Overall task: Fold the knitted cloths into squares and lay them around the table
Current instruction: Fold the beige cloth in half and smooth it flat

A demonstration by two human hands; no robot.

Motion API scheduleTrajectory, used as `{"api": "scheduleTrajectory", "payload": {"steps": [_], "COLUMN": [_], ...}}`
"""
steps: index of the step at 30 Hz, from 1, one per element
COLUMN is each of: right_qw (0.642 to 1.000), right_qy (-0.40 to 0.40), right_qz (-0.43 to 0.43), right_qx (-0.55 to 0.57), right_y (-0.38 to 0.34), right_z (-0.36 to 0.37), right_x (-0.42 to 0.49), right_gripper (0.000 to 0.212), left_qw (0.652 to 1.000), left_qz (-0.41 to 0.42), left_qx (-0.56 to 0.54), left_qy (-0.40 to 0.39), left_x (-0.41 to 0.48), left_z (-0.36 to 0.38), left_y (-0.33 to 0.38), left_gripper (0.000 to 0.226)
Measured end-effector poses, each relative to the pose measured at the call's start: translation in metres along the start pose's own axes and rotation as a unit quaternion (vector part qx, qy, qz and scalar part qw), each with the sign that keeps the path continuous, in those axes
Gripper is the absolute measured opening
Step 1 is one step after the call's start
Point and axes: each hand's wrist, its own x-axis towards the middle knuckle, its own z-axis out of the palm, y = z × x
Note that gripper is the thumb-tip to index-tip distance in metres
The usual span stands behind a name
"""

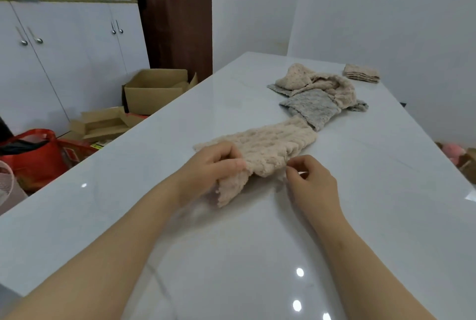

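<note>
One beige cloth point(270, 147) is lying on the table point(386, 191), stretching away beyond the grip. L hand point(216, 162) is gripping its near edge; R hand point(311, 180) is curling just beside, hold unclear. Prob. soft, light, floppy: taking corners looks best.

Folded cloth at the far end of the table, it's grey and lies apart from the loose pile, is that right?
Not grey: the head view shows the folded cloth is beige. It does lie at the far end of the table, apart from the loose pile.
</note>
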Motion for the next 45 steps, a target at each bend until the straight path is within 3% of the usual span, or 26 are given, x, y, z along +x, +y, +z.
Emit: {"api": "scheduleTrajectory", "payload": {"steps": [1, 3, 5, 6, 8, 10, 13, 16, 20, 23, 26, 28, 30, 31, 33, 35, 36, 38, 40, 42, 45], "right_qw": [1.0, 1.0, 1.0, 0.999, 0.999, 0.999, 0.999, 0.999, 0.998, 0.998, 0.994, 0.985, 0.971, 0.964, 0.955, 0.954, 0.956, 0.969, 0.984, 0.995, 0.998], "right_qy": [0.002, 0.01, 0.027, 0.037, 0.046, 0.042, 0.037, 0.041, 0.046, 0.049, 0.066, 0.09, 0.117, 0.127, 0.138, 0.136, 0.128, 0.096, 0.05, -0.002, -0.054], "right_qz": [-0.003, -0.01, -0.013, -0.013, -0.007, 0.002, 0.011, 0.019, 0.031, 0.029, 0.04, 0.06, 0.084, 0.095, 0.109, 0.11, 0.104, 0.074, 0.034, 0.004, -0.003], "right_qx": [0.001, 0.0, 0.0, 0.0, -0.003, -0.009, -0.016, -0.012, -0.001, 0.02, 0.074, 0.135, 0.193, 0.212, 0.237, 0.245, 0.241, 0.214, 0.17, 0.098, 0.014], "right_y": [0.0, 0.0, 0.0, -0.001, -0.001, 0.0, 0.001, 0.002, 0.004, 0.005, 0.005, 0.006, 0.006, 0.006, 0.006, 0.005, 0.003, 0.0, -0.003, -0.004, -0.005], "right_z": [-0.001, -0.001, 0.0, 0.0, 0.001, 0.003, 0.005, 0.005, 0.004, 0.004, 0.001, -0.003, -0.007, -0.009, -0.011, -0.011, -0.009, -0.003, 0.004, 0.01, 0.014], "right_x": [0.001, 0.005, 0.008, 0.011, 0.015, 0.018, 0.021, 0.022, 0.021, 0.021, 0.023, 0.026, 0.028, 0.029, 0.029, 0.029, 0.029, 0.026, 0.021, 0.015, 0.012], "right_gripper": [0.015, 0.016, 0.015, 0.014, 0.012, 0.011, 0.011, 0.012, 0.016, 0.016, 0.014, 0.012, 0.015, 0.016, 0.016, 0.014, 0.013, 0.013, 0.01, 0.021, 0.04], "left_qw": [1.0, 0.997, 0.965, 0.932, 0.869, 0.845, 0.849, 0.859, 0.878, 0.892, 0.929, 0.955, 0.953, 0.951, 0.98, 0.991, 0.985, 0.969, 0.936, 0.886, 0.853], "left_qz": [-0.001, 0.004, -0.018, -0.051, -0.107, -0.104, -0.067, -0.062, -0.089, -0.051, 0.093, 0.151, 0.138, 0.126, 0.119, 0.106, 0.089, 0.007, -0.085, -0.132, -0.149], "left_qx": [-0.021, 0.0, 0.148, 0.269, 0.451, 0.505, 0.484, 0.451, 0.32, 0.209, 0.159, 0.194, 0.269, 0.277, 0.155, -0.019, -0.026, 0.104, 0.298, 0.437, 0.497], "left_qy": [-0.011, 0.079, 0.217, 0.236, 0.173, 0.142, 0.201, 0.234, 0.346, 0.398, 0.321, 0.164, -0.005, -0.053, -0.047, 0.075, 0.147, 0.225, 0.165, 0.079, 0.053], "left_x": [0.001, 0.008, 0.019, 0.022, 0.028, 0.033, 0.04, 0.044, 0.04, 0.034, 0.026, 0.018, 0.012, 0.012, 0.012, 0.015, 0.017, 0.022, 0.024, 0.027, 0.032], "left_z": [-0.003, -0.009, -0.013, -0.013, -0.011, -0.009, -0.007, -0.011, -0.04, -0.04, -0.013, 0.01, 0.026, 0.029, 0.028, 0.021, 0.016, 0.006, 0.002, 0.007, 0.012], "left_y": [0.0, -0.006, -0.021, -0.028, -0.043, -0.051, -0.053, -0.055, -0.047, -0.033, -0.012, -0.005, -0.004, -0.006, -0.004, -0.001, -0.002, -0.008, -0.02, -0.033, -0.038], "left_gripper": [0.032, 0.038, 0.025, 0.022, 0.04, 0.041, 0.021, 0.021, 0.02, 0.012, 0.012, 0.009, 0.025, 0.028, 0.027, 0.016, 0.014, 0.019, 0.026, 0.042, 0.049]}}
